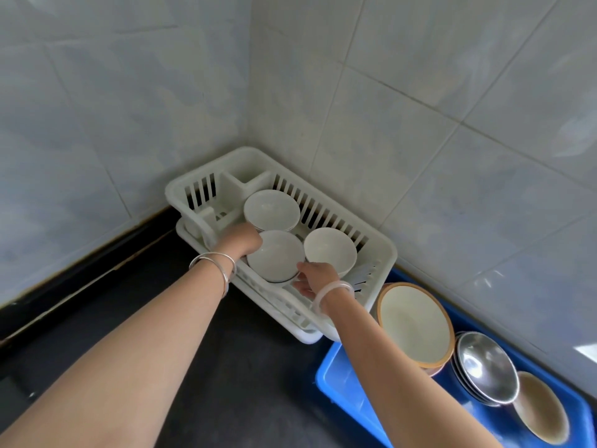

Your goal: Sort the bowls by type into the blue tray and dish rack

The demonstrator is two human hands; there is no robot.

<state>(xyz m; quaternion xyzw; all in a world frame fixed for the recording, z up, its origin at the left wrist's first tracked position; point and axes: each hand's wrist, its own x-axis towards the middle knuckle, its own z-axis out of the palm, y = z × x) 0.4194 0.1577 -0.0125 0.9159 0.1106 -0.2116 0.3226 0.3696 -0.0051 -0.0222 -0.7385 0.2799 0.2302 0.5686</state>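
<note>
Head view: white bowl [274, 258] in dish rack [386, 253], between both hands
Left hand [240, 240]: grasps its left side
Right hand [311, 278]: grasps its right rim

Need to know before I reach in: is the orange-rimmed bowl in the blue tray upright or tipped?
Tipped: the orange-rimmed bowl stands on its edge in the blue tray, its opening facing the camera.

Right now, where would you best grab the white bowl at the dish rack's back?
Pinch the rim of the back white bowl from above: it sits mouth-up on a stack, boxed by the dish rack wall and a divider. The left hand and right hand hold the near white bowl.
</note>
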